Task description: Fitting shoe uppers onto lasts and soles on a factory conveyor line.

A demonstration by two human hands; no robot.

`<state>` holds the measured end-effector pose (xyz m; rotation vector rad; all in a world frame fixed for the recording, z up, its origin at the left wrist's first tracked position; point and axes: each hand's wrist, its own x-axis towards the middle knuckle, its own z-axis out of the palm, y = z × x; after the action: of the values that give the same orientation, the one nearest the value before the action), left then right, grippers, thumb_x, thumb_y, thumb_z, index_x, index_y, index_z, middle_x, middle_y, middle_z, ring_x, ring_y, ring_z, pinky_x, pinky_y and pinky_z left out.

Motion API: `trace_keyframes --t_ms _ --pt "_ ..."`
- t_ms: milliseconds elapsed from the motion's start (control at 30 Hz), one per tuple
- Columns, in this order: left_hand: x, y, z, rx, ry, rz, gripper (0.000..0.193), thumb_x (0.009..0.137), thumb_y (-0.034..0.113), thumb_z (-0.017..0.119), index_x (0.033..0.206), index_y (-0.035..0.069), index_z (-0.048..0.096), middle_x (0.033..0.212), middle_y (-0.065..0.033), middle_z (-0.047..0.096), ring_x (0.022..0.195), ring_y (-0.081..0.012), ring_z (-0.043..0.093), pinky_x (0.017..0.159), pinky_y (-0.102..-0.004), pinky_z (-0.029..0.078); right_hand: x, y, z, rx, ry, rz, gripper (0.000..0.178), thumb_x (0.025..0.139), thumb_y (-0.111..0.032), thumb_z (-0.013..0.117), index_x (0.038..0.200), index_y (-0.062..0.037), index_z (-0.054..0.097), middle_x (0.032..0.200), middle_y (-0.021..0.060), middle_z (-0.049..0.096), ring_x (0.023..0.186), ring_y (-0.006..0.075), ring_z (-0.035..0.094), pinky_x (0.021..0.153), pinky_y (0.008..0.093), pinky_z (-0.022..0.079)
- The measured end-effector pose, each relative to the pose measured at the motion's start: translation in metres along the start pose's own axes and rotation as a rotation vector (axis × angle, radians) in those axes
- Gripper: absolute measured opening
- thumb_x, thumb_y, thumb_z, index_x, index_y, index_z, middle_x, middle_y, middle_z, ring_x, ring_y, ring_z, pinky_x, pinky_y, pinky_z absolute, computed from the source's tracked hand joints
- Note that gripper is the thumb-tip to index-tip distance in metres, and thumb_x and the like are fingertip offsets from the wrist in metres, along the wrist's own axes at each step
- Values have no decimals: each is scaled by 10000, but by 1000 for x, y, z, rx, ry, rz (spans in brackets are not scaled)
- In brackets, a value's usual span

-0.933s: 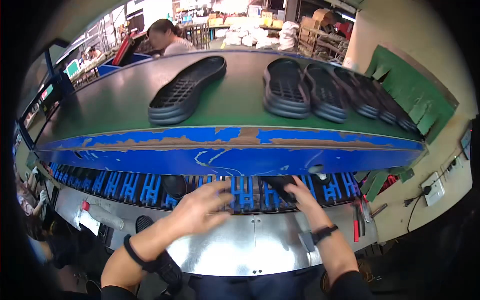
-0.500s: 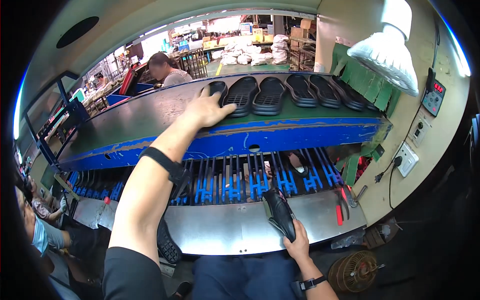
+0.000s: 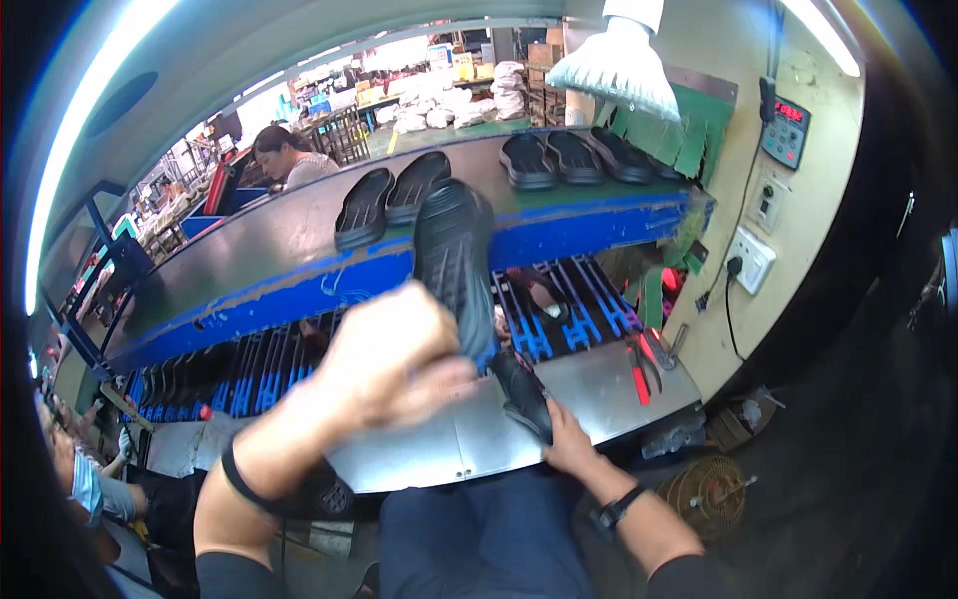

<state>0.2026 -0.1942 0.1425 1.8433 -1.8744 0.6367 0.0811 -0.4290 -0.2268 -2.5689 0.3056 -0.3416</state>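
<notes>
My left hand (image 3: 391, 361), smeared by motion, is closed on the lower end of a black shoe sole (image 3: 451, 255). That sole stands up in front of the blue belt edge, its ridged face toward me. Low on the right, my right hand (image 3: 569, 439) grips a black shoe upper (image 3: 521, 394) above the metal ledge. The upper's far end is close to the sole's lower end; I cannot tell whether they touch. On the raised belt lie more soles: one sole (image 3: 364, 208) and another sole (image 3: 419, 185) at the left, several around a sole (image 3: 576, 158) at the right.
Blue slatted racks (image 3: 574, 319) run under the belt (image 3: 284, 240). Red-handled pliers (image 3: 642, 374) lie on the metal ledge (image 3: 429, 439). A lamp (image 3: 619, 70) hangs above the belt's right end, near a wall controller (image 3: 786, 135). A person (image 3: 289, 158) is beyond the belt.
My left hand has lifted a sole off the belt and brought it nearer to me. My right hand still holds the upper. The view has shifted to the right.
</notes>
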Motion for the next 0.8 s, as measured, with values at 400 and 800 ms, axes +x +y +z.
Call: trace_keyframes --t_ms 400,800 --pt "-298 209 131 -486 34 -746 176 822 163 753 914 27 691 785 -103 648 769 -310 673 753 -398 552 -47 -127 -144 890 78 -82 322 893 -150 707 1143 39 634 1024 80 690 963 152 641 890 309 510" --pt "-333 108 100 -2008 943 -976 663 798 173 650 1402 -34 476 1465 -340 433 1375 -481 427 1126 -558 399 -205 -90 -33 1776 -540 579 1004 830 -764 575 1376 70 457 1268 252 604 1141 382 634 957 478 540"
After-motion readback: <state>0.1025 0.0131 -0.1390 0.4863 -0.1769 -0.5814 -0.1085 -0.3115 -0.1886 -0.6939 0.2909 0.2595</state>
